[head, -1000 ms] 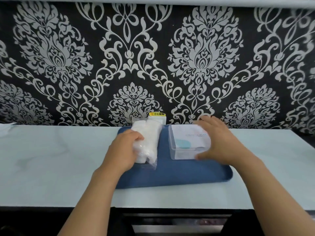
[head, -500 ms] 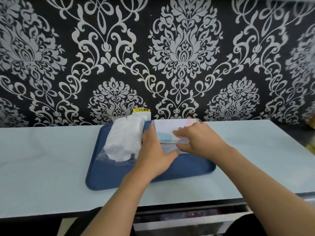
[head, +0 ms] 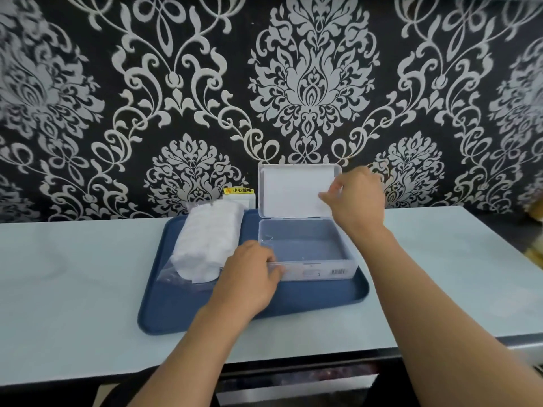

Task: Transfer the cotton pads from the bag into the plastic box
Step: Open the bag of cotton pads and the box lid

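A clear plastic box (head: pixel 305 248) stands on the right half of a blue tray (head: pixel 182 315); it holds nothing. Its hinged lid (head: pixel 293 190) is raised upright against the wall. My right hand (head: pixel 357 198) pinches the lid's right edge. My left hand (head: pixel 249 279) grips the box's front left corner. To the left of the box lies a clear bag of white cotton pads (head: pixel 207 240), lengthwise on the tray, with neither hand on it.
The tray rests on a pale blue counter (head: pixel 73 274) against a black and white patterned wall. A white wall socket with a yellow label (head: pixel 238 195) sits behind the bag. The counter's front edge runs close below the tray.
The box lid has swung from closed to upright under my right hand. My left hand left the bag and came to the box's front left corner.
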Tool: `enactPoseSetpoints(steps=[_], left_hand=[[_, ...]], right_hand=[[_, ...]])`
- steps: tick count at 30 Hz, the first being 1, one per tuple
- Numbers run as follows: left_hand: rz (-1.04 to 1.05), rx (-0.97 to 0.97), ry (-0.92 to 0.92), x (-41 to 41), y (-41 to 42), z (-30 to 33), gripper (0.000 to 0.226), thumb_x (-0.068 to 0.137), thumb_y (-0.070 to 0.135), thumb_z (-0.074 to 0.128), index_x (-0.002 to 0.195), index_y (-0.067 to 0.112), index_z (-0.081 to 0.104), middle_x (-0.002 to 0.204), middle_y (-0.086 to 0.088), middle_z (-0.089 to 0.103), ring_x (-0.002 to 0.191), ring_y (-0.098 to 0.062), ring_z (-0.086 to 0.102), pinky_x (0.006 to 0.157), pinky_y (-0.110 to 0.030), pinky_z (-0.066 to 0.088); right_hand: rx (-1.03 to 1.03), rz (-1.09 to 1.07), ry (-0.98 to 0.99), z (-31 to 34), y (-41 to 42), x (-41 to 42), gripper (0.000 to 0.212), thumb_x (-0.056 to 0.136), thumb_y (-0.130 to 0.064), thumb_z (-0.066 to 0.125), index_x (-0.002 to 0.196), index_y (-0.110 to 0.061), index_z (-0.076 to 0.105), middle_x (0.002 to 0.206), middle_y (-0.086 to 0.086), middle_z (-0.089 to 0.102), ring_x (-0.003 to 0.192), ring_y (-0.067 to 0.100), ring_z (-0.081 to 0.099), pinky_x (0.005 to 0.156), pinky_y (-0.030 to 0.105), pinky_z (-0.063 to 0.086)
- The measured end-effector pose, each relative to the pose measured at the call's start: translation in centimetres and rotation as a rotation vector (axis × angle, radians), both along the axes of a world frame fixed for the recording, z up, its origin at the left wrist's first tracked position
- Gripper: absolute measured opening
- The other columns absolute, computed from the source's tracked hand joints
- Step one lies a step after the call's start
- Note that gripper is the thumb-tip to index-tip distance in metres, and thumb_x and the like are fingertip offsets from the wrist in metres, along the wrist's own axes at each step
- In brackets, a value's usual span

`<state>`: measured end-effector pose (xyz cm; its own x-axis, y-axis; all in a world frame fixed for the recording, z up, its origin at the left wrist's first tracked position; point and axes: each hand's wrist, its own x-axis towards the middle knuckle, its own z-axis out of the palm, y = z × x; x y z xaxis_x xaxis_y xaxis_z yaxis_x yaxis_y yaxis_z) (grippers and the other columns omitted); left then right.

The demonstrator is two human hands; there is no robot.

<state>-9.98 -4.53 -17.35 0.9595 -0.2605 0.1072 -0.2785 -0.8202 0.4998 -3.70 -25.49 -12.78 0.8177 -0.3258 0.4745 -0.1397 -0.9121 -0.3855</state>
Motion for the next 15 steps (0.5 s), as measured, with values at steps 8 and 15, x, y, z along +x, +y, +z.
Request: enactPoseSetpoints(steps=[8,15], left_hand=[[-0.001,-0.040,-0.047,-0.1,0.5,0.8,0.030,0.085,0.049,0.071,0.110,0.032,0.067,0.099,0.003,0.064,0.091,-0.017,0.062,0.074,-0.029,0.046],[0.274,-0.445,-0.434,0.0,9.6,3.4,0.046,0.063,0.021,0.063,0.109,0.026,0.066,0.114,0.008,0.061,0.100,-0.014,0.059,0.079,-0.034,0.055]], right_hand=[[-0.042,0.376,0.424,-3.7,2.6,-2.2,0.055,0.101,-0.041,0.052,0.151,-0.018,0.042,0.161,0.005,0.036,0.149,0.021,0.030,0.121,0.040,0.024],[0.217,0.822,0.023,-0.2,11.1,-9.5,0.015,0.093,-0.024,0.063,0.084,-0.018,0.074,0.076,-0.006,0.071,0.070,0.010,0.062,0.065,0.023,0.048]])
